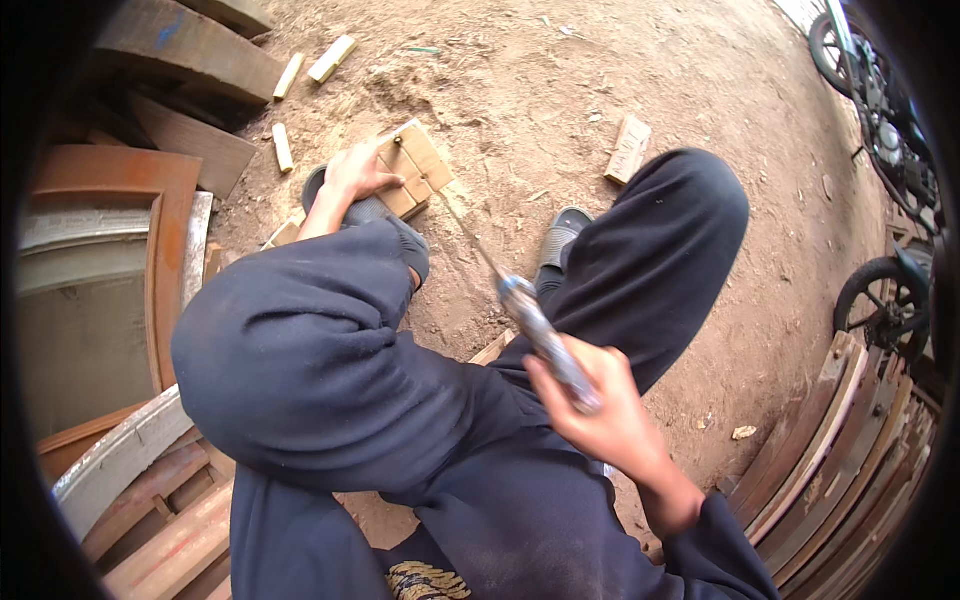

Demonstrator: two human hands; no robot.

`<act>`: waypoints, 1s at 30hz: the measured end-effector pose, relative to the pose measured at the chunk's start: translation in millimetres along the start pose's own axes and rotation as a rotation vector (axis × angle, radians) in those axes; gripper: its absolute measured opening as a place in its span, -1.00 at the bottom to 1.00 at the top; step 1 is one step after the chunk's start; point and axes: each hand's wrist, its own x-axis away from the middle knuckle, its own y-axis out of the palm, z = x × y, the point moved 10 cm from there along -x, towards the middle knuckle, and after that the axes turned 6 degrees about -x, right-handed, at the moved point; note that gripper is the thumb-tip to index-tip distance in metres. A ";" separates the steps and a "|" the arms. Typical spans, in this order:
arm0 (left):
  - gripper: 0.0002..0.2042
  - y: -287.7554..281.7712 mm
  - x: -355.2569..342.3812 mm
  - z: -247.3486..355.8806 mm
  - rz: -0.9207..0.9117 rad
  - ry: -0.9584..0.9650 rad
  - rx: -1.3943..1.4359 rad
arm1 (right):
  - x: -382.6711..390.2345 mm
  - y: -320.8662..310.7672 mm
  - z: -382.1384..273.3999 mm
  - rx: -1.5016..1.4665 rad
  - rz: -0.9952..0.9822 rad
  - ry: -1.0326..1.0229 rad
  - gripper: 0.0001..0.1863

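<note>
The right hand (608, 405) grips a thin-bladed hand tool (524, 308) by its mottled handle; its tip meets a pale, grooved wooden block (428, 163) by the left sandal (368, 212); the left hand (353, 174) lies on it, gripping or not I cannot tell; offcuts (332, 58) lie beyond.

We see dark navy trousers (300, 360) against tan-brown earth (770, 270), a gold-and-black pattern marking the cloth (428, 582). Before us, the wooden block (424, 158) shows pale yellow, the tool's handle (545, 335) mottled grey and blue, the panel frame (120, 168) orange-brown, the sandals (561, 238) grey, the motorbike (889, 145) black; a blue mark (169, 31) streaks one brown plank (215, 58).
</note>
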 end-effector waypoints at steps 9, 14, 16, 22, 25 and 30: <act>-0.22 18.4 -26.4 6.8 0.012 0.083 -0.105 | -44.2 20.0 24.6 -0.054 -0.006 -0.003 -0.73; -0.18 17.6 -46.0 -16.0 0.049 0.090 -0.115 | -46.6 23.5 41.2 -0.137 -0.026 -0.008 -0.74; -0.16 24.9 -49.1 -23.0 0.069 0.080 -0.031 | -53.3 24.1 32.0 -0.086 -0.047 -0.017 -0.74; -0.17 23.1 -53.0 11.6 -0.021 0.182 0.082 | -53.9 7.4 27.2 -0.070 0.005 0.052 -0.72; -0.19 26.2 -47.6 3.2 0.080 0.184 0.029 | -42.7 11.7 19.0 -0.089 -0.017 0.079 -0.72; -0.18 30.2 -50.1 -18.0 0.126 0.166 0.089 | -49.7 33.4 16.5 -0.073 -0.014 0.016 -0.70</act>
